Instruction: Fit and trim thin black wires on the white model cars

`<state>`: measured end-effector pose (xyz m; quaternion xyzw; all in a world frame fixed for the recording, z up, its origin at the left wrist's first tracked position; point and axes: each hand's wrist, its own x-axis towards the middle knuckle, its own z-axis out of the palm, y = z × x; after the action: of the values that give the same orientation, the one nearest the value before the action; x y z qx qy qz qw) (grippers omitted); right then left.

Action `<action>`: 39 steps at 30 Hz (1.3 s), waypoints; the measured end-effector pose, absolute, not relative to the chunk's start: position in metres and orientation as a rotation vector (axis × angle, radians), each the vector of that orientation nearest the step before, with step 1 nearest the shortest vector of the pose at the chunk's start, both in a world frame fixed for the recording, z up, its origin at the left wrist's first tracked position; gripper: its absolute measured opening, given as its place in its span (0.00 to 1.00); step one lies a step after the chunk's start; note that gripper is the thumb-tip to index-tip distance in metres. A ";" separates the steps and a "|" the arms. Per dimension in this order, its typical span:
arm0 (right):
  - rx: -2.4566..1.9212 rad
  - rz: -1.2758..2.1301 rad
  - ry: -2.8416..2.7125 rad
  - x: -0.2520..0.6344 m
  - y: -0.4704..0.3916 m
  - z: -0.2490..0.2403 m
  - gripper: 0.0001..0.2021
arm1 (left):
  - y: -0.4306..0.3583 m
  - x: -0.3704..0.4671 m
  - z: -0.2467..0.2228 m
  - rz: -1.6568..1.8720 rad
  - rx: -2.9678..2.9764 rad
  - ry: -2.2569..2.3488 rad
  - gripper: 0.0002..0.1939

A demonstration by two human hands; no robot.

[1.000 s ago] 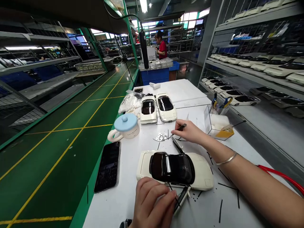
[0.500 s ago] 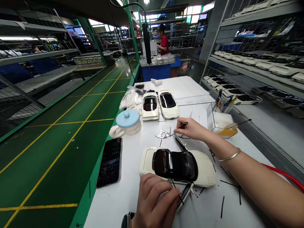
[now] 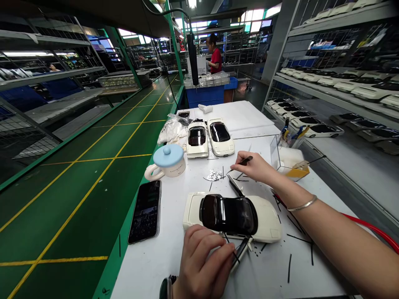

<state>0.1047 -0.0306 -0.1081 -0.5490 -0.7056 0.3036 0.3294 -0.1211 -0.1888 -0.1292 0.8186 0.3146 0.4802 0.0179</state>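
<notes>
A cream model car [image 3: 269, 218] with a dark glossy roof lies crosswise on the table, both doors swung out. By its near door [image 3: 241, 253], my left hand [image 3: 204, 259] is closed, pinching a thin black strip [image 3: 230, 241] between thumb and fingers. My right hand [image 3: 254, 167] is beyond the far door [image 3: 235, 185], closed on dark, slim tweezers [image 3: 246, 160]. The tweezers' tip points down-left, close to a pile of small silver pieces [image 3: 215, 175]. Whether the tip grips anything is too small to tell.
Two more cream cars [image 3: 197, 139] stand further back. On the left are a lidded mug [image 3: 170, 162] and a phone [image 3: 146, 211]. A clear box [image 3: 288, 162] and loose black strips [image 3: 289, 268] lie on the right. A co-worker in red [image 3: 215, 60] is far off.
My right hand has moved slightly right, and the tweezers now sit at a flatter angle. My left hand has barely shifted, keeping its pinch on the black strip.
</notes>
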 end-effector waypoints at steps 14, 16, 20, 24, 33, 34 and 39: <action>-0.973 1.361 -0.620 0.069 -0.175 -0.103 0.18 | -0.188 -0.111 -0.118 1.503 2.272 1.182 0.10; -0.962 1.336 -0.585 0.063 -0.194 -0.111 0.18 | -0.190 -0.109 -0.118 1.489 2.240 1.215 0.09; -0.960 1.248 -0.526 0.056 -0.214 -0.123 0.16 | -0.194 -0.106 -0.118 1.472 2.193 1.254 0.08; -0.930 1.226 -0.503 0.054 -0.222 -0.125 0.15 | -0.197 -0.104 -0.116 1.464 2.188 1.263 0.08; -0.866 1.211 -0.503 0.050 -0.227 -0.125 0.13 | -0.199 -0.101 -0.112 1.497 2.267 1.272 0.10; -0.863 1.211 -0.500 0.050 -0.227 -0.125 0.13 | -0.199 -0.101 -0.112 1.499 2.270 1.272 0.10; -0.843 1.208 -0.486 0.051 -0.226 -0.126 0.13 | -0.199 -0.100 -0.111 1.485 2.283 1.273 0.10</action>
<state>0.0509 -0.2263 -0.1261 -0.3805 -0.2192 0.5454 0.7139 -0.1001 -0.1992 -0.1108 0.7576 0.4226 0.4928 0.0675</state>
